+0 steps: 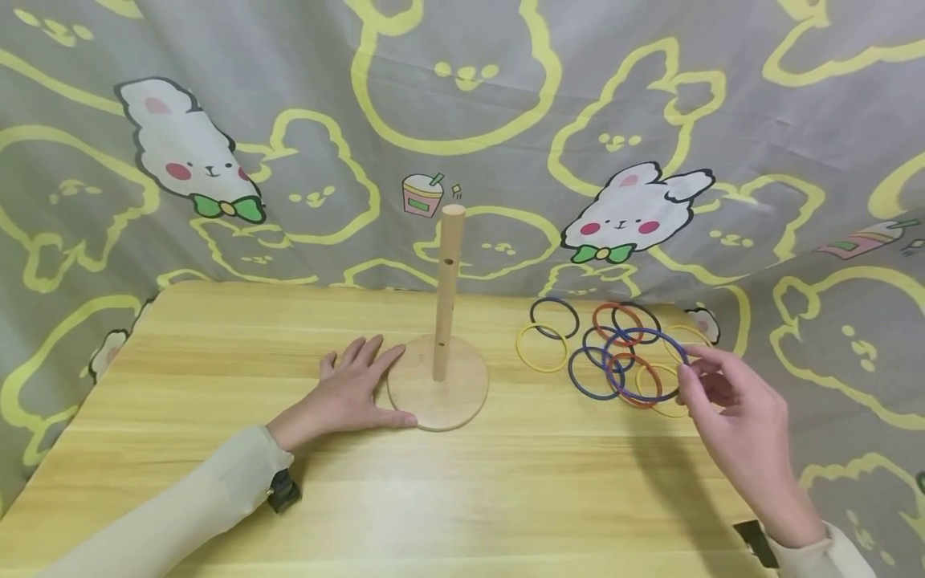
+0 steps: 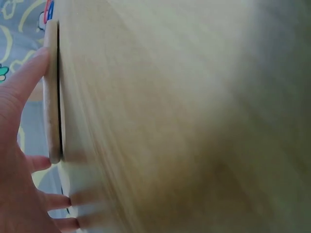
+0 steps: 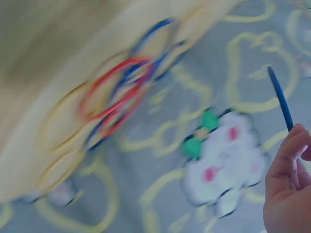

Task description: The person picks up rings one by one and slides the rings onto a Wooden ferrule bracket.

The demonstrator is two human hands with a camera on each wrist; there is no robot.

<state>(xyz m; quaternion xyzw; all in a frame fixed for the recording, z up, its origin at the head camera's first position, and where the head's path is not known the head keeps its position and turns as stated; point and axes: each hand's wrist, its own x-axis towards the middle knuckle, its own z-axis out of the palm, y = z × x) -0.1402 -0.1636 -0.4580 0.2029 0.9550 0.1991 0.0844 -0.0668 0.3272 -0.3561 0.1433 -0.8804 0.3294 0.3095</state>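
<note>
A round wooden base (image 1: 462,401) with an upright wooden peg (image 1: 447,281) stands on the table. My left hand (image 1: 354,393) lies at the base's left side, fingers spread, with thumb and index fingertip at its rim; the left wrist view shows the thumb against the disc's edge (image 2: 52,97). In my right hand (image 1: 744,417), thumb and fingers pinch a blue ring (image 1: 643,331) by its right side, held above the other rings. Edge-on, the blue ring (image 3: 280,97) shows as a thin bar in the right wrist view. No ring is around the peg.
Several blue, red and yellow rings lie overlapping right of the base, among them a yellow ring (image 1: 542,371) and a red ring (image 1: 654,371). A patterned grey curtain (image 1: 325,72) hangs behind the wooden table (image 1: 405,506) and along its sides.
</note>
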